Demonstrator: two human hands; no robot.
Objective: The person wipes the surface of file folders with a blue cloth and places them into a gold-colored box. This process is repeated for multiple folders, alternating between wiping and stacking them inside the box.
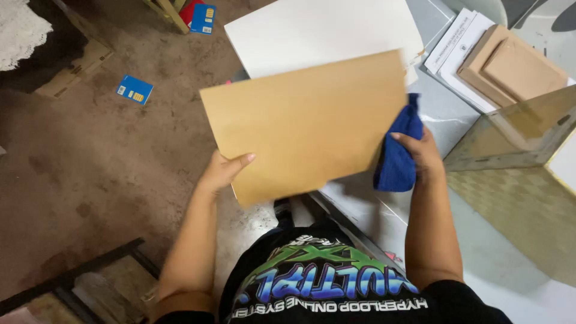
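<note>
A tan cardboard sheet (306,123) was held up in front of the person, tilted, its lower left corner pinched in the left hand (223,172) at about seven o'clock. The right hand (420,155), at three o'clock of the sheet, was closed around a bunched blue cloth (397,153) pressed against the sheet's right edge. A white board (324,33) lay behind it at twelve o'clock. Farther right on the counter (447,114) sat stacked brown boxes (510,66) and white papers (454,48). On the floor (90,162) at ten o'clock lay a small blue card (134,89).
</note>
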